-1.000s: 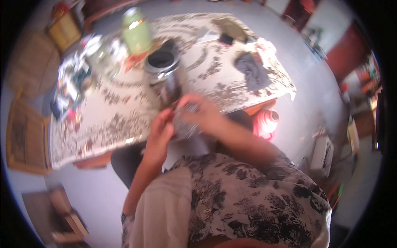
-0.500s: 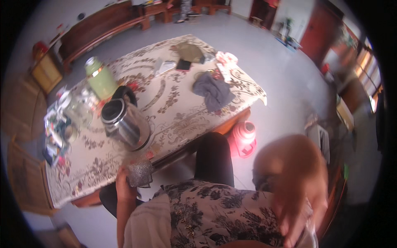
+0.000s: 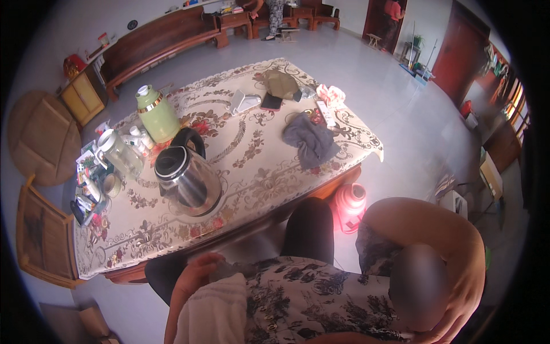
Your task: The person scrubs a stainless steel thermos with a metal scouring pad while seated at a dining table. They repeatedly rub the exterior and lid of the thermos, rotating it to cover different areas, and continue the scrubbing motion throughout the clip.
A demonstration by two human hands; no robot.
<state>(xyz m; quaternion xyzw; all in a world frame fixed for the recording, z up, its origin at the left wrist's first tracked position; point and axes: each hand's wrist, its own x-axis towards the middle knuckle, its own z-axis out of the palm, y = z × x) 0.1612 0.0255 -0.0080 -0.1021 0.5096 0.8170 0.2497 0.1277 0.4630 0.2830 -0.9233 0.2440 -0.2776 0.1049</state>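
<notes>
Low over my lap, next to the near table edge, my left hand (image 3: 207, 267) is closed around a greyish see-through piece (image 3: 234, 268), mostly hidden; its kind is unclear. A white towel (image 3: 212, 309) lies against my left forearm, over my patterned shirt (image 3: 321, 286). My right arm is bent sharply at the right, and my right hand (image 3: 450, 329) is low at the picture's bottom edge. Its fingers are largely cut off, and a blurred patch hides the area beside it. The steel-and-glass kettle (image 3: 192, 180) with a black handle stands on the table beyond my left hand.
On the patterned tablecloth (image 3: 246, 172) stand a green thermos (image 3: 157, 114), a glass pitcher (image 3: 120, 155), a grey cloth (image 3: 309, 140) and a dark phone (image 3: 271, 102). A pink thermos (image 3: 349, 206) is on the floor. Two people (image 3: 275, 14) (image 3: 393, 23) are at the back.
My left hand has drawn in toward my lap with the glittery grey piece, now largely hidden. My right hand has shifted down and right, its elbow bent. The view has tilted slightly.
</notes>
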